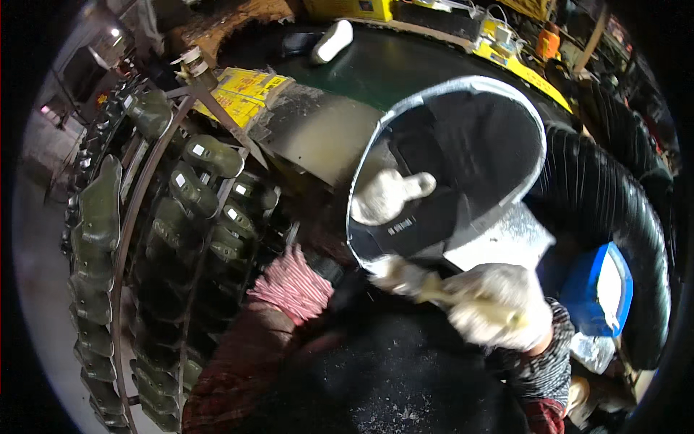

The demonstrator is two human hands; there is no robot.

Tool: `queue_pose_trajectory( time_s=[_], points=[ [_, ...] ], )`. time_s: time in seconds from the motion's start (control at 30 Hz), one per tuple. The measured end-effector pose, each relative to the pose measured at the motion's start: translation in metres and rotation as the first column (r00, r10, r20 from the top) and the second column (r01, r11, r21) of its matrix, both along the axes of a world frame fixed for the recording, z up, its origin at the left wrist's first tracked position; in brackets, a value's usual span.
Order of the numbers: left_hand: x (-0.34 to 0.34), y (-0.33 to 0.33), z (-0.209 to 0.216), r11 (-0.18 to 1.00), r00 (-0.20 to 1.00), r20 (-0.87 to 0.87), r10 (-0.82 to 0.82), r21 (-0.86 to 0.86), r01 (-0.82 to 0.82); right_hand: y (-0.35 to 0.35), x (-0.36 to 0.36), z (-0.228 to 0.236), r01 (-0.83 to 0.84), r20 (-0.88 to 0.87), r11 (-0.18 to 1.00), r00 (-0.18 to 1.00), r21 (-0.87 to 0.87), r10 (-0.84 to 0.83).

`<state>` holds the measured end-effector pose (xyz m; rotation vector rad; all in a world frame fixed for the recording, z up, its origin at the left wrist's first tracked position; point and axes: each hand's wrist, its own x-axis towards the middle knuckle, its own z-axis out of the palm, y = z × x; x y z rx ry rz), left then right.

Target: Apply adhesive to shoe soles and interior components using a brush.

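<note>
A large black oval opening with a pale rim [499,87] tilts up in front of me; it resembles a boot shaft, with a dark lining and a small printed tag. My right hand [495,307], in a blurred cream glove, is closed at its near edge. On the left, my left hand [293,286] appears as a pink-and-white striped knit glove or cuff beside a dark, unclear shape. Its fingers cannot be made out. Against the dark lining sits a cream glove-like shape [390,197] with one finger-like part pointing right; whether it belongs to my left hand is unclear.
Olive-green boots [213,155] hang in rows on a curved metal rack [134,202] at left. Behind lie a dark worktop [390,61], a white shoe-shaped piece [332,42] and yellow printed card [242,94]. A blue container [596,289] and black ribbed material [614,195] stand right.
</note>
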<state>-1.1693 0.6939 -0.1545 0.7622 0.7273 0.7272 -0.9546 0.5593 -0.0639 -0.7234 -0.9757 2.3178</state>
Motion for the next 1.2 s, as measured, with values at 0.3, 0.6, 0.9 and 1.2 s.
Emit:
queue_pose_trajectory(
  time_s=[0.3,0.6,0.9,1.2],
  points=[
    [0.006,-0.015,0.034,0.942,0.989,-0.115,-0.094,0.312,0.126,-0.03,0.069,-0.047,0.068,0.166,0.188,0.246,0.98,-0.955],
    [-0.004,-0.019,0.036,0.973,0.983,-0.025,0.184,0.143,-0.179,0.003,0.05,-0.063,0.218,0.457,0.489,0.184,0.844,-0.87],
    [0.026,0.157,-0.005,0.459,0.471,-0.599,0.648,0.8,0.386,-0.017,0.07,-0.111,0.13,0.232,0.274,0.268,0.953,-0.935],
    [-0.132,0.086,0.147,-0.16,0.09,0.197,0.976,0.937,-0.311,-0.028,0.072,-0.148,0.432,0.305,0.5,0.445,0.75,-0.842]
  ],
)
